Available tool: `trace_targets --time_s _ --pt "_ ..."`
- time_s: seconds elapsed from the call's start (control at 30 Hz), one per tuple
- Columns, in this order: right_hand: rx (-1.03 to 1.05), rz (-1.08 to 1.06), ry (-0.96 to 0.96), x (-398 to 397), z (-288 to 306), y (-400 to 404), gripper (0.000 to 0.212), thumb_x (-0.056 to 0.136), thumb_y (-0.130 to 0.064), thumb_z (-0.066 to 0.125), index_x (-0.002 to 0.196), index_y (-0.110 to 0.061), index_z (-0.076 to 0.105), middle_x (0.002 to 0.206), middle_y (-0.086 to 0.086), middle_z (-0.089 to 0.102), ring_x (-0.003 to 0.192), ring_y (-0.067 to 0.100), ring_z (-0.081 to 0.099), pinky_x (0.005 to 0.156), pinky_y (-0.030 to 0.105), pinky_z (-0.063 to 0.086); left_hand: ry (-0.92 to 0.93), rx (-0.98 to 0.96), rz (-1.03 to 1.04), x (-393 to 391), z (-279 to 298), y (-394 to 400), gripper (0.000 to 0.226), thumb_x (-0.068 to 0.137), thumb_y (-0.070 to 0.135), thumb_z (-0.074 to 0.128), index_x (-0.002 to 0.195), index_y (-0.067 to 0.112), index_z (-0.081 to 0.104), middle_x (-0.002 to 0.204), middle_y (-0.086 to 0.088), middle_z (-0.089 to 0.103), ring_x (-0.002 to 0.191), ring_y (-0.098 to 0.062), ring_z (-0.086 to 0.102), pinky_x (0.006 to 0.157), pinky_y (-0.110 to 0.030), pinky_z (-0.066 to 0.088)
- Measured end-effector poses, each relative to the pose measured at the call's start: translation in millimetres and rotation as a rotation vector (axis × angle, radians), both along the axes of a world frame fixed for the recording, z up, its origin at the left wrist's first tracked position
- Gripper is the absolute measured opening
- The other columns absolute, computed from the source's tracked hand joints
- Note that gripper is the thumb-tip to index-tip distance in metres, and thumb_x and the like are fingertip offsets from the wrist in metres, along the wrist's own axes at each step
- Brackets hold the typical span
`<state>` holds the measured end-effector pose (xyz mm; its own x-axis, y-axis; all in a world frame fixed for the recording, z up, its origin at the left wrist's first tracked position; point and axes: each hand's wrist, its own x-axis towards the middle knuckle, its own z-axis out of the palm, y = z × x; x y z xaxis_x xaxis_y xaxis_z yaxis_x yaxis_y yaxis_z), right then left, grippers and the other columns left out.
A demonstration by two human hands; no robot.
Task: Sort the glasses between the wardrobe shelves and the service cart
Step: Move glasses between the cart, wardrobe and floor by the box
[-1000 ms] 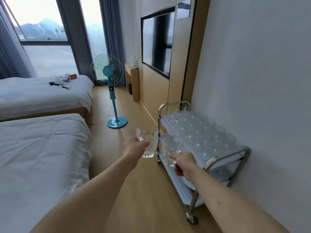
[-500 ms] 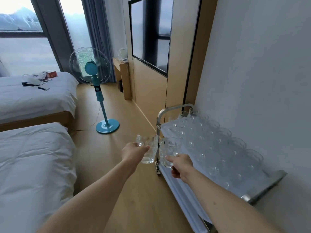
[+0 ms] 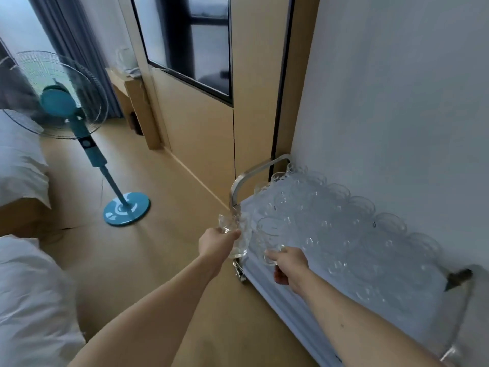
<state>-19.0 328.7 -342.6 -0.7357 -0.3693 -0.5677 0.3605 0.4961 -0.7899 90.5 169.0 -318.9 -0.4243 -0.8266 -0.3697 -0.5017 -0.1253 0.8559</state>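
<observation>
Two clear glasses were in hand at the near corner of the service cart (image 3: 239,184): the left hand (image 3: 217,244) gripped the left glass (image 3: 236,234) with fingers curled round its side, just off the cart's front edge over the floor, while the right hand (image 3: 290,266) held the right glass (image 3: 270,238) from below, fingers wrapped about its base, above the cart's front edge. The two glasses appeared nearly touching — whether in contact could not be told. The cart's top shelf carried a dense crowd of glasses (image 3: 341,226) packed rim to rim. The likely hazards: the held pair knocking together, a glass striking the steel handle or the packed rows during set-down for want of a free gap, and the left glass — unsupported over bare floor — slipping from a smooth, one-handed grip.
</observation>
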Motion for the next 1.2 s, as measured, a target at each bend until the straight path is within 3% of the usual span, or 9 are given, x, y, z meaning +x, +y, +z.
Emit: trace_targets --time_s 0.13,0.33,0.5,0.6,0.77,0.93,1.07,1.2 --pt "0.027 -0.096 -0.032 -9 -8 -32 0.026 0.085 -0.020 0.082 0.071 -0.011 0.061 0.045 0.000 0.048 0.042 0.018 0.046 0.050 0.029 0.052 -0.006 0.067 -0.067 -26 -4 -47 0.035 0.088 0.046 0.069 0.080 0.012 0.064 0.083 -0.001 0.064 0.072 -0.018 0.062 0.079 -0.040 0.060" --pt "0.062 -0.202 -0.035 -16 -22 -67 0.030 0.083 -0.021 0.083 0.074 -0.010 0.056 0.049 0.001 0.049 0.046 0.020 0.047 0.052 0.029 0.052 -0.021 0.162 -0.126 -63 -21 -95 0.037 0.094 0.046 0.057 0.089 0.010 0.064 0.085 -0.003 0.061 0.069 -0.018 0.057 0.068 -0.035 0.055" --pt "0.074 -0.232 -0.006 -29 -42 -77 0.047 0.087 -0.033 0.080 0.067 -0.015 0.041 0.054 0.005 0.047 0.049 0.022 0.046 0.052 0.031 0.051 0.011 0.323 -0.153 -89 -44 -109 0.033 0.102 0.035 0.055 0.093 0.006 0.068 0.082 -0.004 0.061 0.072 -0.020 0.059 0.079 -0.040 0.061" --pt "0.090 -0.197 0.020 -42 -53 -82 0.048 0.089 -0.038 0.077 0.066 -0.015 0.042 0.055 0.005 0.052 0.048 0.021 0.052 0.053 0.031 0.056 0.038 0.377 -0.150 -105 -58 -114 0.033 0.102 0.032 0.056 0.099 0.002 0.069 0.082 -0.005 0.061 0.073 -0.019 0.060 0.083 -0.041 0.062" --pt "0.117 -0.161 0.044 -61 -67 -82 0.048 0.089 -0.037 0.077 0.064 -0.016 0.042 0.058 0.009 0.055 0.052 0.022 0.055 0.065 0.046 0.061 0.051 0.421 -0.132 -125 -75 -113 0.029 0.103 0.031 0.056 0.098 0.005 0.068 0.085 -0.005 0.063 0.076 -0.019 0.061 0.096 -0.045 0.056" --pt "0.136 -0.111 0.073 -74 -78 -79 0.048 0.090 -0.040 0.076 0.065 -0.014 0.044 0.056 0.010 0.058 0.052 0.022 0.058 0.070 0.050 0.061 0.051 0.451 -0.137 -141 -83 -107 0.032 0.104 0.031 0.054 0.088 0.006 0.067 0.083 -0.003 0.062 0.073 -0.019 0.057 0.095 -0.042 0.054" --pt "0.105 -0.144 0.074 -75 -86 -78 0.045 0.090 -0.042 0.075 0.067 -0.013 0.049 0.057 0.010 0.062 0.052 0.020 0.061 0.070 0.049 0.062 0.031 0.457 -0.171 -142 -91 -105 0.034 0.105 0.031 0.051 0.086 0.007 0.065 0.082 -0.002 0.059 0.070 -0.020 0.049 0.078 -0.038 0.047" --pt "0.089 -0.177 0.069 -74 -94 -79 0.046 0.089 -0.042 0.076 0.069 -0.011 0.049 0.058 0.011 0.061 0.052 0.020 0.060 0.070 0.048 0.061 0.023 0.479 -0.210 -142 -102 -109 0.035 0.106 0.031 0.049 0.085 0.007 0.063 0.081 -0.005 0.056 0.072 -0.020 0.048 0.076 -0.037 0.041"
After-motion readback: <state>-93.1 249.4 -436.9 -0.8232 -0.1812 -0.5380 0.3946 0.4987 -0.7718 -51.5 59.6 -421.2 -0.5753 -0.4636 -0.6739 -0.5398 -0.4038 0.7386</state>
